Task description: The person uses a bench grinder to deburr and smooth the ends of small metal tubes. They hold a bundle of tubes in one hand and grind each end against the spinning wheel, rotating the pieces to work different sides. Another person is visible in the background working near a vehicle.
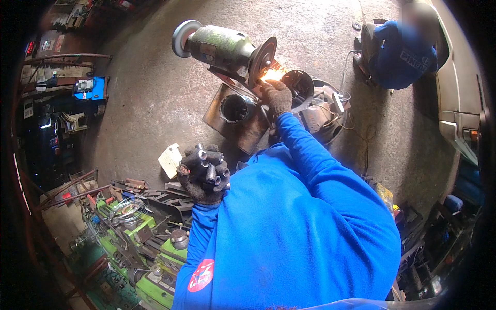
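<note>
My left hand (198, 190), in a dark work glove, is closed around several short dark metal tubes (211, 173), bunched with their open ends facing different ways. Farther off, my gloved right hand (278, 97) is closed at the lower edge of the right wheel (262, 61) of a green bench grinder (221, 47). Bright sparks (274, 74) spray beside its fingertips. The piece in those fingers is hidden by the glove and the glare. A pale wheel (185, 39) sits at the grinder's left end.
Below the grinder, a rusty metal plate (243, 132) carries a round can (236, 108). A dark round drum (299, 88) stands right of my right hand. A green machine (155, 258) lies lower left. Another person in blue (403, 57) crouches upper right, near a pale vehicle (454, 77).
</note>
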The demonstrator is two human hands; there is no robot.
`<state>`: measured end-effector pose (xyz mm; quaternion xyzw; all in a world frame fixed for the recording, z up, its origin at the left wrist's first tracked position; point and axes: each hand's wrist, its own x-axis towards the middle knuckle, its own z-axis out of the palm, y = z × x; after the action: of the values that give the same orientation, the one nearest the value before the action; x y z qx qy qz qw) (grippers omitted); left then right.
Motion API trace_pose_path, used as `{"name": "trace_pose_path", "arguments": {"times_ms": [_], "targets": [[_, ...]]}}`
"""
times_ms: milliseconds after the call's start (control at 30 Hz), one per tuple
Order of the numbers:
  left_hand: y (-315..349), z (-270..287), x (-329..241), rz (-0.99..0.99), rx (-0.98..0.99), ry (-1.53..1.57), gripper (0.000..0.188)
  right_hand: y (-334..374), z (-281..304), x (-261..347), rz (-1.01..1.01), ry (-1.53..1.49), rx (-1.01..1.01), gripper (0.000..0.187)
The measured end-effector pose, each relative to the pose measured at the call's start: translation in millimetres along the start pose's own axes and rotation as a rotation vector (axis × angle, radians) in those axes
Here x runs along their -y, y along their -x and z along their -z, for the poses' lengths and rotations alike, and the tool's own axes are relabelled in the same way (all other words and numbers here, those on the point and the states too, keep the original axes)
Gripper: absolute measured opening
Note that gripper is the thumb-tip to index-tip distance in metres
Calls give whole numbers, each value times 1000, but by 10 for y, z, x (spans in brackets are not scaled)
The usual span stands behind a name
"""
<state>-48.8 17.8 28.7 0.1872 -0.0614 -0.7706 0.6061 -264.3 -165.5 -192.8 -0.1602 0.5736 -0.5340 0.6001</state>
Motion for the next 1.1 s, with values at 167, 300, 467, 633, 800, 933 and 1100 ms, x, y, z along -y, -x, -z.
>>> {"name": "trace_pose_path", "arguments": {"times_ms": [167,300,467,633,800,933,1100], "targets": [[-11,-18,8,8,24,25,66,15,-16,20,-42,-37,-18,28],[-43,-23,13,25,72,58,66,-24,-32,-2,-49,-32,-22,28],[-59,-36,18,50,97,79,64,24,-18,42,-35,-30,-15,27],[-31,67,-104,109,58,-54,62,-15,-3,6,-31,-77,21,29],[-32,32,-51,86,62,36,64,-10,-29,0,-58,-67,-22,29],[-40,-39,-4,45,44,54,67,-55,4,-45,-41,-32,-10,34],[-32,19,-33,43,53,5,70,-45,8,-57,-21,-22,-12,37]]}}
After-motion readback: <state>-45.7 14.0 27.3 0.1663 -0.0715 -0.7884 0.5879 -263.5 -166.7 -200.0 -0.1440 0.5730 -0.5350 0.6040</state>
